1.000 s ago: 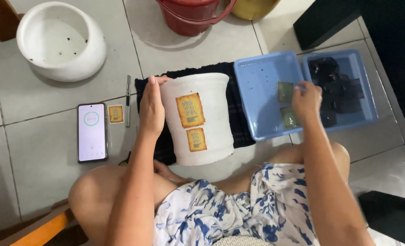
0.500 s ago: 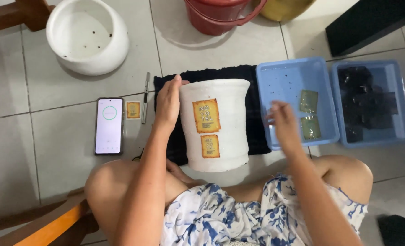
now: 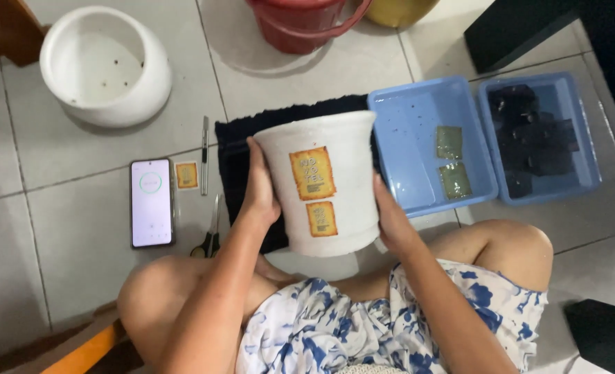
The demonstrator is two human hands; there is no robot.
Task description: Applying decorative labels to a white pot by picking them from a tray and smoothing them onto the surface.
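Left hand [image 3: 260, 188] and right hand [image 3: 390, 218] clasp a white pot [image 3: 321, 183] by its sides; its damp stickers [image 3: 312, 173] could smudge if thumbs slide.

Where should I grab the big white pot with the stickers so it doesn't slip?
Grip the white pot on its two bare side walls, one palm from each side, as the left hand and right hand do now. It is wide, smooth and lying tilted, so a two-sided squeeze probably holds best.

A home floor used as a craft spot: pale floor tiles [image 3: 79, 277], plastic buckets [image 3: 307, 24], blue basins [image 3: 425, 138], and a phone [image 3: 151, 202] laid beside scissors [image 3: 209, 239].
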